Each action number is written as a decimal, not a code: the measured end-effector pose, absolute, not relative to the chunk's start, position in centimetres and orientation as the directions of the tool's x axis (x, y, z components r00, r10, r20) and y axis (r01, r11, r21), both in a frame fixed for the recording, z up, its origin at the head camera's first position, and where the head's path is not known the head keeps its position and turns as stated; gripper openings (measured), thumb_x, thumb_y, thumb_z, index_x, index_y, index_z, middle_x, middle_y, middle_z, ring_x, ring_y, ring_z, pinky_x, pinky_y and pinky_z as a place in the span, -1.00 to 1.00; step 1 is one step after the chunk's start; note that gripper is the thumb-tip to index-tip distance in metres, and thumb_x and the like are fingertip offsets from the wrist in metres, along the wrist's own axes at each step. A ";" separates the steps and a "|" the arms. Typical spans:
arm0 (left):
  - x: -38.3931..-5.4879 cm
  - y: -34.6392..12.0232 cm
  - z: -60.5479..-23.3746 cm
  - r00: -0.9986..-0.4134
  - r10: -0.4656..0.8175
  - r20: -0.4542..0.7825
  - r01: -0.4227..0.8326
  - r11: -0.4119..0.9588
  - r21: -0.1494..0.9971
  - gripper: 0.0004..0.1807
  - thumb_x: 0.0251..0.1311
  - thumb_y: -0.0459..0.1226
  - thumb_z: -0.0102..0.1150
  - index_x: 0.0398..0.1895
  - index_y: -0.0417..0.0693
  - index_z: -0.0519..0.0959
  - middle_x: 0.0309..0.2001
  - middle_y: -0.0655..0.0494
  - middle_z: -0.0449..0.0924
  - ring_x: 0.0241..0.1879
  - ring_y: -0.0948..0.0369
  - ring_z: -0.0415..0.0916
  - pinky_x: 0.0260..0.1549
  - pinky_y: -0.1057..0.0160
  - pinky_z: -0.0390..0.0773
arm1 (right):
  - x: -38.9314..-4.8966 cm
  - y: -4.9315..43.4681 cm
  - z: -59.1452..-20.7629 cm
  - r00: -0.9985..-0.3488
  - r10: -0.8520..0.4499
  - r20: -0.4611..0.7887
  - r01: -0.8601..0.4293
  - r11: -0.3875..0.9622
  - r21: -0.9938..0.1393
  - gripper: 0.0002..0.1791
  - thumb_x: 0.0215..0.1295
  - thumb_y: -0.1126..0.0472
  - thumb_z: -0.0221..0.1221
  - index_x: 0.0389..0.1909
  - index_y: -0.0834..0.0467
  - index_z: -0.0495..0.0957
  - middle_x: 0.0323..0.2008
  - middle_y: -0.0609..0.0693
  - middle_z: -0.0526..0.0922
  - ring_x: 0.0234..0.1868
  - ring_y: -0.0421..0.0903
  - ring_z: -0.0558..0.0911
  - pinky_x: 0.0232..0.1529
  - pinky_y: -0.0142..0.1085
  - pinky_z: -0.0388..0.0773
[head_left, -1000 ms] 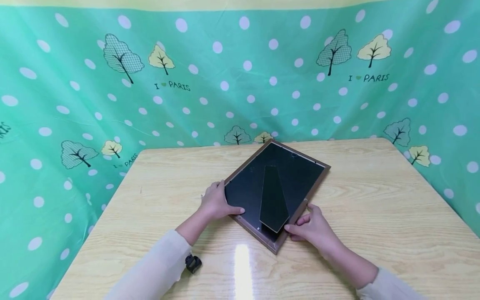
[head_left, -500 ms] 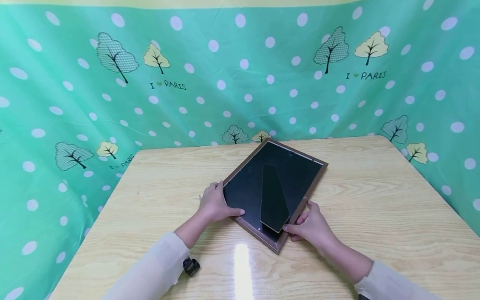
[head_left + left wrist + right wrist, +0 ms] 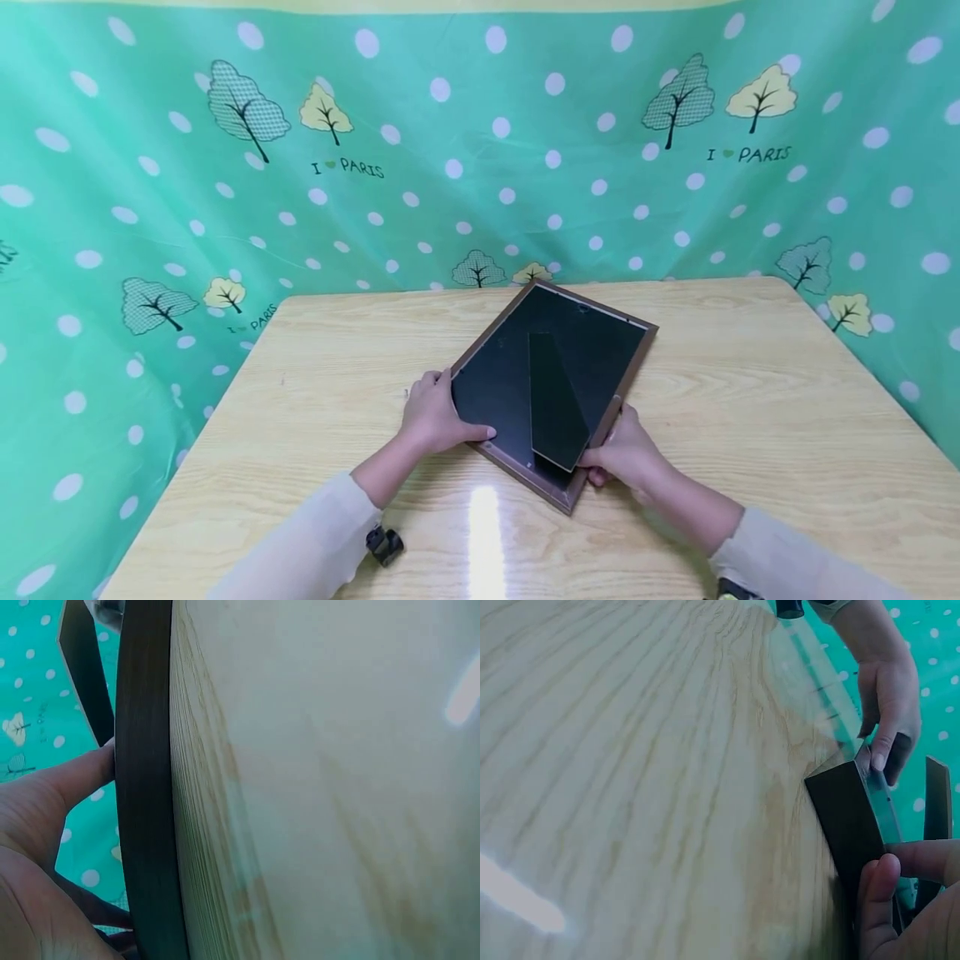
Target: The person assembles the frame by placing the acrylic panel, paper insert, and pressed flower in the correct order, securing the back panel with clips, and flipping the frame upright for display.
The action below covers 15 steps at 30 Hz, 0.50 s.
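A brown-rimmed picture frame (image 3: 637, 354) lies at a slant on the wooden table, its black back facing up. Its stand leg (image 3: 555, 408) is raised a little from the backing at the near end. My left hand (image 3: 435, 417) grips the left corner, thumb laid over the backing. On the near right side, my right hand (image 3: 633, 454) holds the rim, with its thumb by the stand leg's lower end. In the right wrist view, the right fingertips (image 3: 885, 874) press the rim's outer side (image 3: 846, 817). The frame's front is hidden.
The wooden table (image 3: 337, 350) backs onto a green dotted curtain (image 3: 420, 142) printed with trees. A small black device (image 3: 385, 546) sits at the left wrist, and another (image 3: 735, 590) at the right sleeve. A light glare (image 3: 486, 542) shows on the tabletop.
The frame's near corner has shifted slightly to the right and toward me. My right hand has drawn closer around the rim, while my left keeps its hold on the corner.
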<state>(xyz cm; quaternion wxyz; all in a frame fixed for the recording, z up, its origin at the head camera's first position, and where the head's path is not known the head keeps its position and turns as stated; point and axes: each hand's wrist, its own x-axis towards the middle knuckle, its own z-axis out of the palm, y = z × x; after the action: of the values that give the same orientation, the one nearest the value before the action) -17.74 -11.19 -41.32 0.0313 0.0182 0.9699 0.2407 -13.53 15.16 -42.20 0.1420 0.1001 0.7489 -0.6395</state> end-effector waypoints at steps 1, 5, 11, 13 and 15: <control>-17.7 -11.2 -41.3 -0.997 0.054 -0.051 0.023 0.880 0.475 0.31 -0.34 0.19 0.58 0.44 -0.33 0.16 0.36 -0.29 0.19 0.28 -0.16 0.19 0.17 -0.08 0.40 | -13.4 15.3 -42.3 -0.941 -0.032 -0.336 0.327 0.168 -0.930 0.10 -0.11 0.67 0.32 0.38 0.39 -0.20 -0.52 0.18 0.53 -0.77 -0.12 0.50 -0.71 -0.31 0.52; -17.6 -11.6 -41.6 -0.995 0.080 -0.065 0.038 0.871 0.489 0.30 -0.31 0.18 0.58 0.45 -0.31 0.14 0.38 -0.28 0.18 0.32 -0.18 0.18 0.20 -0.11 0.36 | -12.7 16.0 -42.7 -0.938 -0.060 -0.342 0.329 0.163 -0.930 0.19 -0.02 0.57 0.35 0.43 0.42 -0.35 -0.46 0.18 0.49 -0.70 -0.08 0.56 -0.62 -0.27 0.60; -18.9 -14.0 -41.8 -0.973 0.213 -0.087 0.138 0.841 0.523 0.27 -0.25 0.10 0.59 0.48 -0.26 0.11 0.42 -0.24 0.14 0.37 -0.17 0.13 0.27 -0.10 0.28 | -13.4 19.6 -41.8 -0.962 -0.037 -0.271 0.251 0.278 -0.927 0.08 0.16 0.37 0.33 0.43 0.49 -0.28 -0.13 0.28 0.46 -0.43 -0.03 0.64 -0.36 -0.26 0.67; -19.8 -15.0 -41.7 -0.958 0.272 -0.092 0.180 0.820 0.543 0.24 -0.23 0.06 0.59 0.49 -0.23 0.10 0.43 -0.23 0.12 0.39 -0.16 0.10 0.30 -0.09 0.24 | -14.1 21.1 -41.4 -0.986 -0.003 -0.165 0.150 0.393 -0.907 -0.10 0.19 0.36 0.30 0.39 0.50 -0.06 -0.09 0.28 0.43 -0.33 -0.04 0.59 -0.35 -0.33 0.63; -20.7 -15.8 -41.7 -0.939 0.327 -0.106 0.213 0.796 0.567 0.22 -0.20 0.02 0.59 0.50 -0.20 0.10 0.45 -0.21 0.09 0.41 -0.14 0.06 0.32 -0.08 0.19 | -14.7 22.2 -41.0 -0.999 0.012 -0.043 0.042 0.523 -0.851 -0.34 0.20 0.35 0.29 0.25 0.48 0.24 -0.12 0.23 0.45 -0.29 -0.07 0.54 -0.37 -0.39 0.58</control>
<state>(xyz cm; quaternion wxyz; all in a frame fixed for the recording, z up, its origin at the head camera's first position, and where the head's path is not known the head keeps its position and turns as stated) -20.69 -15.80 -41.68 0.0997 0.1431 0.9424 0.2854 -14.75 22.21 -40.96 0.0157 0.0156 0.8724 -0.4883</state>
